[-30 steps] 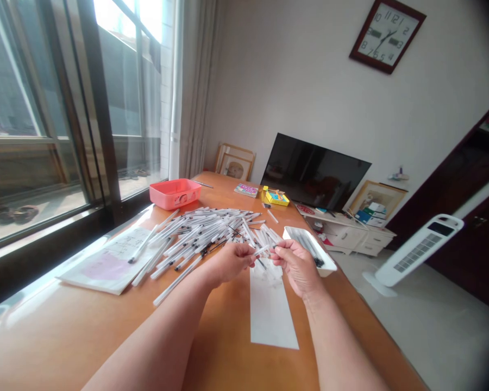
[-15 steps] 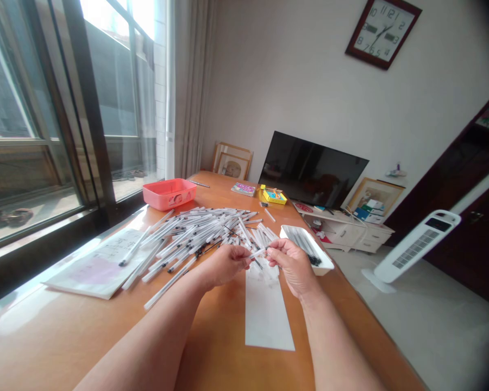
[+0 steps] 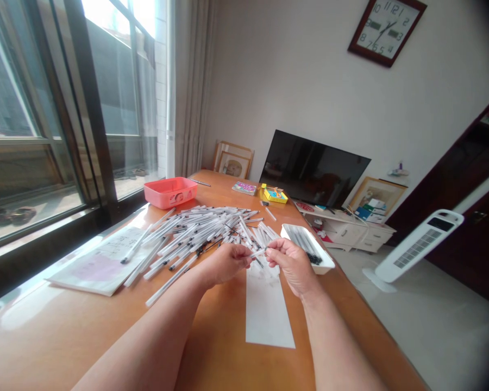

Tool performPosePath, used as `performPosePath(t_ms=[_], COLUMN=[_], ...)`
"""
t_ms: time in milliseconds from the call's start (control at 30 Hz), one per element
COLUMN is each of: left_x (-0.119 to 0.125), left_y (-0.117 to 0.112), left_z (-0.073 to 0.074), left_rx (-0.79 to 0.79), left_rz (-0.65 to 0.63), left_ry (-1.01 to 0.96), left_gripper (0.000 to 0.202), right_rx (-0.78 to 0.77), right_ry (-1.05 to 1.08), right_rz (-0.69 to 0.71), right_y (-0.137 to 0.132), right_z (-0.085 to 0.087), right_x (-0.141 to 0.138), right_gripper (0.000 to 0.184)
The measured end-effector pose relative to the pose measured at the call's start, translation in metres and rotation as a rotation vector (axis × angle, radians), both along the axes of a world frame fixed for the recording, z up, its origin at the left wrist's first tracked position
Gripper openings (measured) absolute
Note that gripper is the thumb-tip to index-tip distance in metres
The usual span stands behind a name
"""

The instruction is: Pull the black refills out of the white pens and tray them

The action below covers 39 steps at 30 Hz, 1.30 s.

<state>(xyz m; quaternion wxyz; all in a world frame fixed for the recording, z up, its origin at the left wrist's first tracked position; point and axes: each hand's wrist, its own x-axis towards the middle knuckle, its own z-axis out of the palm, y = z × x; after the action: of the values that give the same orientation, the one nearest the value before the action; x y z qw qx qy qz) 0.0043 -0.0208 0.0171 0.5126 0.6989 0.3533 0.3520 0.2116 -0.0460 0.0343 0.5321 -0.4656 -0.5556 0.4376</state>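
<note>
Left hand is pinching 1 end of a clear plastic pen | right hand is gripping the other end in its fingertips | pen is lying nearly level between the 2 hands, its long axis running left to right, right end tilting slightly up | pen is hanging above a white paper strip | white tray is sitting just right, loose pile of pens just beyond
</note>
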Motion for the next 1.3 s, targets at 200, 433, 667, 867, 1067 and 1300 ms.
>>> performPosePath(t_ms=[200,433,667,867,1067,1300], left_x=[-0.001,0.000,0.001,0.000,0.001,0.002], left_y=[0.002,0.000,0.001,0.004,0.005,0.000], left_z=[-0.005,-0.002,-0.001,-0.007,-0.008,-0.002], left_rx=[-0.012,-0.040,-0.026,0.028,0.064,0.101], left_rz=[0.001,0.008,0.004,-0.030,-0.032,-0.041], left_ry=[0.028,0.085,0.113,0.169,0.206,0.197], left_gripper=[0.029,0.023,0.027,0.031,0.031,0.029], right_rx=[-0.032,-0.057,-0.059,-0.049,-0.076,-0.009], right_ry=[-0.005,-0.049,-0.110,-0.195,-0.201,-0.407], right_rz=[0.034,0.056,0.069,0.097,0.082,-0.041], right_y=[0.000,-0.002,-0.002,-0.003,-0.003,0.001], right_z=[0.001,0.001,0.002,0.002,0.002,-0.005], right_x=[0.005,0.008,0.011,0.015,0.015,0.012], right_gripper=[0.029,0.032,0.032,0.029,0.034,0.044])
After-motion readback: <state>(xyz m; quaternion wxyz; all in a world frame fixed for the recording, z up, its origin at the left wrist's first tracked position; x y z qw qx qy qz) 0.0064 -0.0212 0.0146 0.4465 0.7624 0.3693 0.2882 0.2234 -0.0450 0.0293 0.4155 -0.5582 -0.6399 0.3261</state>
